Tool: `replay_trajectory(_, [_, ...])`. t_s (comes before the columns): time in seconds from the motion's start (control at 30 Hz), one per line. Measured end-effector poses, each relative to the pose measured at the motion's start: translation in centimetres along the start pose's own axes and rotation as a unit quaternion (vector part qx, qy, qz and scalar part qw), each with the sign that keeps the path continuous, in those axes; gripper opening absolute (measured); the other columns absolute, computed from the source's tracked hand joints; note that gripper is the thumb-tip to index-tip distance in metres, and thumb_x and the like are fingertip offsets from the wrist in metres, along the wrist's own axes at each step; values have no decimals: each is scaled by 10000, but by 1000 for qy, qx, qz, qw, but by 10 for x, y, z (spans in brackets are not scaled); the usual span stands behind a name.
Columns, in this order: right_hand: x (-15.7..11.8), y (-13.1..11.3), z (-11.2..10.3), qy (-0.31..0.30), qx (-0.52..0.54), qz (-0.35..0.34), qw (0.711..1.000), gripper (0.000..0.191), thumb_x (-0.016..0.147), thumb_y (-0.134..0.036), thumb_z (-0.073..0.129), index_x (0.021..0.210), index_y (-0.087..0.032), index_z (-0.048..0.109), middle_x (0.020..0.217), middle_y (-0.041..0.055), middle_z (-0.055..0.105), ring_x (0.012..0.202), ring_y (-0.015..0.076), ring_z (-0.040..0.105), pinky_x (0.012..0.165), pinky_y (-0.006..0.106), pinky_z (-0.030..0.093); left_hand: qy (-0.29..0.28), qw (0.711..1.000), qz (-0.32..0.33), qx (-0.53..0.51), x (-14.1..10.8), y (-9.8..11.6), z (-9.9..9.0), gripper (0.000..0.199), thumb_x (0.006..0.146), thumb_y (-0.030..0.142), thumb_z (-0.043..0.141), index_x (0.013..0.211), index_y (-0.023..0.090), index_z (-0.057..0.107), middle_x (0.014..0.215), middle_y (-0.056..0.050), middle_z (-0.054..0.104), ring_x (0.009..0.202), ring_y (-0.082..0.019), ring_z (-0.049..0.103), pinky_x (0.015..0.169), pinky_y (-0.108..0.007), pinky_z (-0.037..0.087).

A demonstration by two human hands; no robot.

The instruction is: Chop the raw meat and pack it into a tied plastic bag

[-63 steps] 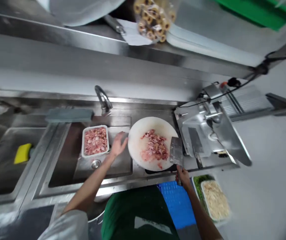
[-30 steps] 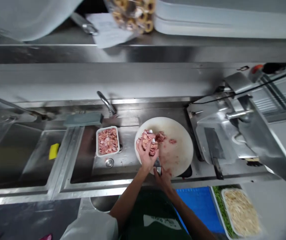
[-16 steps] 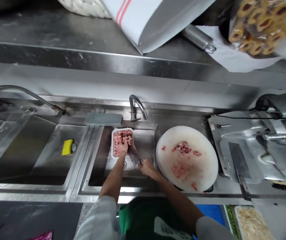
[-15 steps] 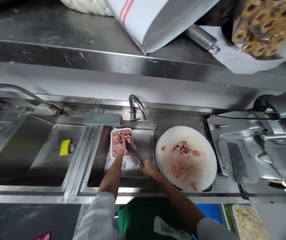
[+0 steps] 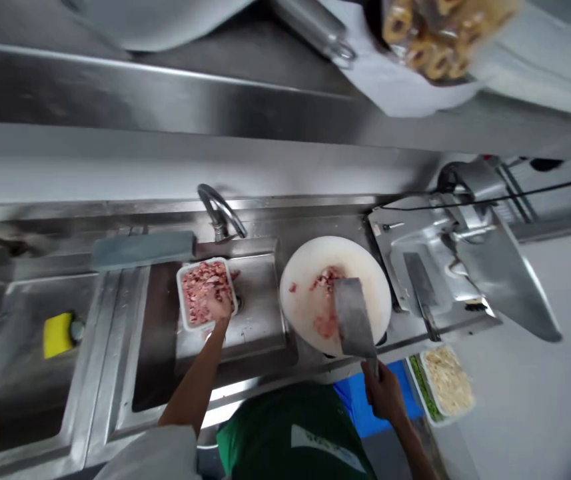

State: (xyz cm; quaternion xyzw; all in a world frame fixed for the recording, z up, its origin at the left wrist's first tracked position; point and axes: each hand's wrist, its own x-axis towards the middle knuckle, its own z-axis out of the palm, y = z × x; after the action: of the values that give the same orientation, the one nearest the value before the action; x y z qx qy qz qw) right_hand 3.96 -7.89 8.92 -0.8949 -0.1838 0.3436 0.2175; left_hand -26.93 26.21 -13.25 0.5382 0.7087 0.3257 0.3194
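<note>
My right hand (image 5: 382, 392) grips the handle of a cleaver (image 5: 355, 317), whose broad blade lies over the front right part of a round white chopping board (image 5: 298, 257). Beside the blade, a small heap of chopped meat (image 5: 326, 277) and a reddish smear are on the board. My left hand (image 5: 220, 305) rests on chopped meat at the right side of a white tub (image 5: 184, 303), which sits in the sink (image 5: 258, 333). Its fingers are blurred against the meat, so their grip does not show. A few scraps lie in the sink right of the tub.
Behind the sink stands a faucet (image 5: 220, 217), with a grey-blue block (image 5: 142, 249) left of it. A yellow sponge (image 5: 58, 335) lies in the left basin. Right of the board, another cleaver (image 5: 420, 280) lies on a slicer-like machine (image 5: 505, 267). A steel shelf (image 5: 165, 100) overhangs the back.
My right hand has swung the cleaver from the tub rightward to over the chopping board. My left hand stays at the tub. The view has turned toward the right.
</note>
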Motion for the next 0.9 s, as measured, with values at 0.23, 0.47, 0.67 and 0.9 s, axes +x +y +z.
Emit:
replay_trajectory(0.23, [8, 65, -17, 98, 123, 76, 985, 693, 694, -940, 509, 661, -250, 454, 393, -2, 514, 321, 145, 486, 360, 254, 379, -203, 915, 334, -101, -70, 127, 90, 343, 1006, 342, 476, 1248, 182, 660, 1301, -161, 666, 1256, -280, 614, 1105, -450, 487])
replay_trajectory(0.47, [18, 119, 2, 69, 210, 79, 972, 702, 686, -941, 528, 676, -243, 450, 405, -28, 508, 312, 134, 485, 347, 237, 368, -310, 868, 382, -66, -117, 205, 176, 426, 978, 287, 526, 1369, 168, 646, 1426, -183, 600, 1402, -340, 481, 1214, -555, 368])
replay_trajectory(0.67, [23, 126, 1, 43, 228, 76, 970, 647, 721, -886, 537, 731, -243, 468, 424, -50, 509, 319, 142, 504, 342, 240, 365, -384, 862, 320, -78, -106, 230, 180, 312, 781, 113, 562, 997, 162, 782, 954, -108, 744, 882, -243, 667, 893, -397, 554])
replay_trajectory(0.9, [32, 133, -18, 8, 185, 50, 982, 540, 821, -778, 478, 774, -240, 478, 449, -39, 544, 348, 141, 514, 404, 244, 380, -396, 886, 210, -119, -111, 233, 137, 234, 782, 276, 582, 919, 153, 727, 603, 34, 550, 528, -109, 472, 510, -225, 385])
